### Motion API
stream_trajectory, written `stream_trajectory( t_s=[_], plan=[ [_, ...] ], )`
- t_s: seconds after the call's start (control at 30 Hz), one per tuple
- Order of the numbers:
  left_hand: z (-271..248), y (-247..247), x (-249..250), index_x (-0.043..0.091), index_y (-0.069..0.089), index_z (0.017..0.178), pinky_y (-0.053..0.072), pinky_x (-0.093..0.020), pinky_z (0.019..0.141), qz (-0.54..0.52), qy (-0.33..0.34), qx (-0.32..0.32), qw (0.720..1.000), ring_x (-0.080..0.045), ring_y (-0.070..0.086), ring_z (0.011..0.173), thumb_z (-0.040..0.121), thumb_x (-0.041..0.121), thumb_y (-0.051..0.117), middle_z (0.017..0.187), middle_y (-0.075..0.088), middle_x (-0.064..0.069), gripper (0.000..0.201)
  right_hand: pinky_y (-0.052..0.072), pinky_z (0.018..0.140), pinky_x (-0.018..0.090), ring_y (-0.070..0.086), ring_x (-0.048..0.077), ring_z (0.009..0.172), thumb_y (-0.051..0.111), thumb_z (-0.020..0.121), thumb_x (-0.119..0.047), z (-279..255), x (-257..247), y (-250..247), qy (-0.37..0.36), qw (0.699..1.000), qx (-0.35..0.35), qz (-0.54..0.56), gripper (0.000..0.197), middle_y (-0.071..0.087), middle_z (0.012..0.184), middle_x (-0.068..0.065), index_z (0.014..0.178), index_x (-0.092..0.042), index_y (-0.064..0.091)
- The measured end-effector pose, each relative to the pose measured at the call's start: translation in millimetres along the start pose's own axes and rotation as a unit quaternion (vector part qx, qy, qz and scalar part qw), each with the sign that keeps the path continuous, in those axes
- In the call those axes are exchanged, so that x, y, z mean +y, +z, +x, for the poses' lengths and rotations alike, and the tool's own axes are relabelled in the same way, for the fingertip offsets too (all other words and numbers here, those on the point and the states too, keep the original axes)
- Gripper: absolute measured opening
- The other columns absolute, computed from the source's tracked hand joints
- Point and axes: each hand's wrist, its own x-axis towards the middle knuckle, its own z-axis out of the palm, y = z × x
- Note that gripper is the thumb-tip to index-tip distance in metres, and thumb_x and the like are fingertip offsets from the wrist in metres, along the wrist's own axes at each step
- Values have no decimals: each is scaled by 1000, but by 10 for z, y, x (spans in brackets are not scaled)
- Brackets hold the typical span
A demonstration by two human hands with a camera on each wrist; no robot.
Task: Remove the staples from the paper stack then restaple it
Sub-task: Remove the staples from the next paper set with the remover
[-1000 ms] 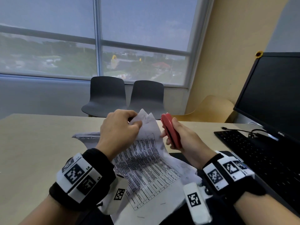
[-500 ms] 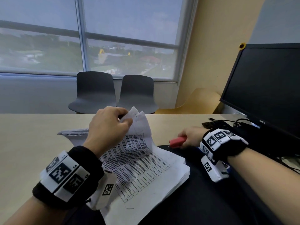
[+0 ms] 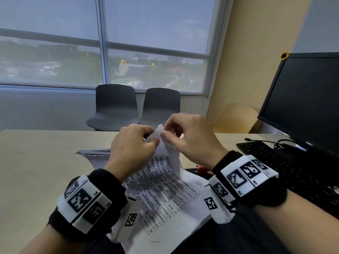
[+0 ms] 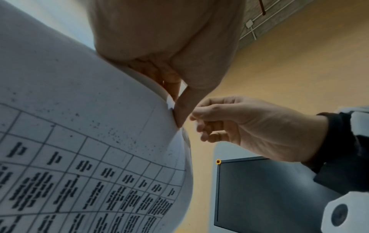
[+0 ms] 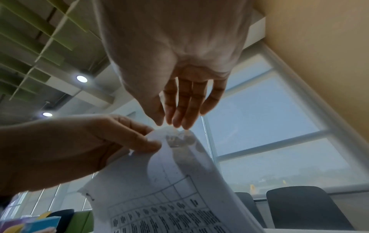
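The paper stack (image 3: 165, 189) lies on the table with its printed top sheets bent upward at the far corner. My left hand (image 3: 152, 142) pinches that raised corner between thumb and fingers, which the left wrist view (image 4: 175, 100) shows from below the curved sheet (image 4: 79, 110). My right hand (image 3: 164, 133) meets it from the right, thumb and forefinger pinched on the very tip of the corner. In the right wrist view its fingertips (image 5: 173, 124) touch the paper's top edge (image 5: 179, 181). Whether a staple is between them is hidden. The red staple remover (image 3: 201, 169) lies on the table behind my right wrist.
A black keyboard (image 3: 275, 156) and a dark monitor (image 3: 302, 99) stand at the right. A black mat (image 3: 238, 235) lies under the stack's near edge. Two dark chairs (image 3: 113, 107) stand beyond the table's far edge. Bare tabletop (image 3: 36, 171) stretches to the left.
My right hand put the red staple remover down on the table to the right, then came back empty to the raised paper corner. My left hand kept its pinch on the corner.
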Motion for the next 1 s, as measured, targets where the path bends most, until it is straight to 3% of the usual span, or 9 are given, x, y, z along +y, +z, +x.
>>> stream_trajectory(
  t_s=[0.1,0.3,0.47,0.57,0.67,0.8,0.83,0.9,1.0],
  plan=[
    [-4,-12,5,16,75,78,49,-32,56,-1,2,8,1000,-23,63,66,90,26,64,67,70,-3,19,51,66,36,58,8,69,68,83,-26,5,10,80,11,1000,3,-18,7,63,74,-10,80,-20,65],
    [10,0,-31,16,74,79,57,-43,61,-4,1,11,1000,-23,64,66,87,37,59,66,69,0,27,49,65,34,56,17,72,61,90,-21,-8,-29,78,-39,996,-6,-80,6,61,84,-3,87,-16,60],
    [-3,-33,19,21,76,82,51,-32,57,7,-3,26,1000,-19,62,65,91,37,62,66,69,5,23,47,58,35,53,21,68,49,94,-23,-83,-34,119,-60,989,12,-136,13,57,86,3,89,-11,54],
    [1,-13,23,21,76,81,46,-29,56,24,-22,41,999,-20,61,67,88,34,62,65,67,5,20,42,52,32,43,17,62,49,94,-20,-158,-39,191,-64,984,38,-159,13,54,84,5,88,-9,54],
    [3,1,18,20,77,82,50,-30,57,26,-34,40,998,-19,62,67,87,31,62,67,68,5,19,35,56,28,44,15,62,55,93,-17,-215,-57,274,-14,993,65,-99,9,56,82,3,87,-11,54],
    [16,10,-4,19,77,84,53,-32,61,31,-38,43,998,-20,62,69,88,32,62,70,69,4,20,51,64,36,60,17,68,62,89,-21,-157,-45,291,158,984,54,63,13,65,73,-3,77,-19,58],
    [17,9,-5,19,77,85,56,-35,64,29,-36,43,998,-19,62,69,88,33,62,71,70,4,20,52,65,37,61,18,68,63,88,-21,-131,-45,268,171,982,44,70,13,65,71,-3,76,-20,58],
    [19,14,-1,19,77,84,53,-32,60,32,-29,44,998,-16,61,67,89,32,62,70,69,4,20,49,62,34,58,17,68,62,88,-21,-100,-53,205,128,991,37,10,9,62,74,-4,80,-19,57],
    [18,13,9,17,74,78,38,-26,53,38,-27,51,998,-17,59,63,90,32,62,64,66,2,23,44,53,31,51,15,66,60,91,-22,-102,-104,108,-15,989,39,-141,5,54,86,-2,94,-19,57]
  ],
)
